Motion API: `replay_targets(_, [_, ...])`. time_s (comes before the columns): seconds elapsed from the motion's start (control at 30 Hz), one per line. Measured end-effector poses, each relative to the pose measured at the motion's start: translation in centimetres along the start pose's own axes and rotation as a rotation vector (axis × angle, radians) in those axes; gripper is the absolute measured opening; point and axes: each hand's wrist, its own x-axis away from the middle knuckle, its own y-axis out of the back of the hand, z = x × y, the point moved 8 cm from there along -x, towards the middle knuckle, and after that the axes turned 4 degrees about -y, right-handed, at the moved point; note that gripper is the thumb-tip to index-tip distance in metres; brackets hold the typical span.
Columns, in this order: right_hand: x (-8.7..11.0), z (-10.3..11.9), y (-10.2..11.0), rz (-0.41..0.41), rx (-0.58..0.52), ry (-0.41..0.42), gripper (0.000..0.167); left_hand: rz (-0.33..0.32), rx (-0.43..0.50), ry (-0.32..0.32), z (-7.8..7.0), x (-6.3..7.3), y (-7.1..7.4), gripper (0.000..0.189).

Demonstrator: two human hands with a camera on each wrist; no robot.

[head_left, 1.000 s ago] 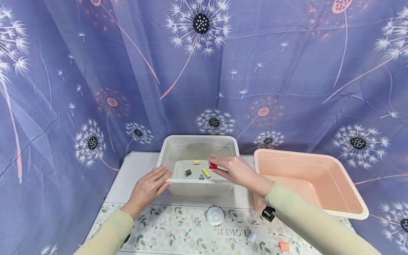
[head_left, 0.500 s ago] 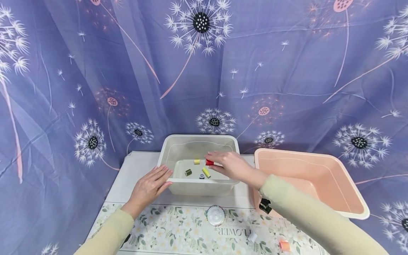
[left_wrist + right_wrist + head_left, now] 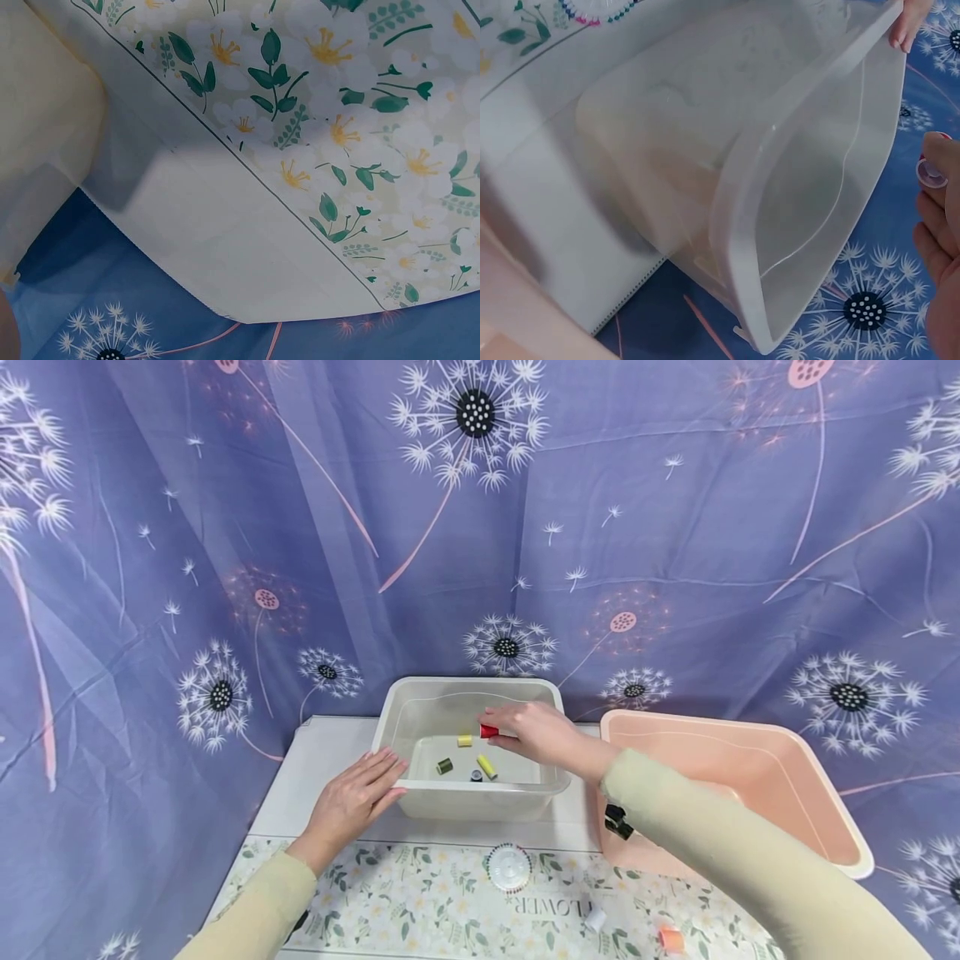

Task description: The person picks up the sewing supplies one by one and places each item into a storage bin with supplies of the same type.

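My right hand [image 3: 536, 732] pinches a red thread spool [image 3: 488, 731] above the inside of the whitish plastic bin [image 3: 465, 786]. In the right wrist view, the red spool [image 3: 933, 171] shows a pale end ring between thumb and fingers. My left hand [image 3: 356, 797] rests on the bin's near left rim, its fingers straight and close together. On the bin floor lie a small yellow spool [image 3: 465, 741], a dark green spool [image 3: 445, 766], a long lime-yellow spool [image 3: 487, 767] and a small dark spool [image 3: 476, 775]. The left wrist view shows only tabletop, cloth and a sleeve.
A peach bin [image 3: 675, 864] stands right of the whitish one, under my right forearm. On the flowered table cover [image 3: 405, 902] lie a round pin wheel [image 3: 509, 868], a white spool [image 3: 596, 918] and an orange spool [image 3: 671, 940]. A blue dandelion curtain [image 3: 420, 527] hangs behind.
My right hand has moved slightly left and toward the back of the whitish bin, with the red spool in its pinch. The left hand and the spools in the bin have stayed put.
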Motion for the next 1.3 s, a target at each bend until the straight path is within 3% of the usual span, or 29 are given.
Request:
replay_targets(0.43, [-2.3,-1.1,-0.8,0.066,-0.011,-0.018,0.033,-0.029,-0.009,-0.027,-0.1,0.0,0.5,0.069])
replay_targets(0.77, [-3.3,-1.6,-1.5,0.062,0.037,0.000,0.035,0.004,-0.024,-0.024,-0.2,0.0,0.2,0.071])
replay_targets(1.3, [-5.0,-2.0,-3.1,0.106,0.017,0.025,0.037,-0.012,-0.028,-0.026,-0.3,-0.1,0.2,0.070])
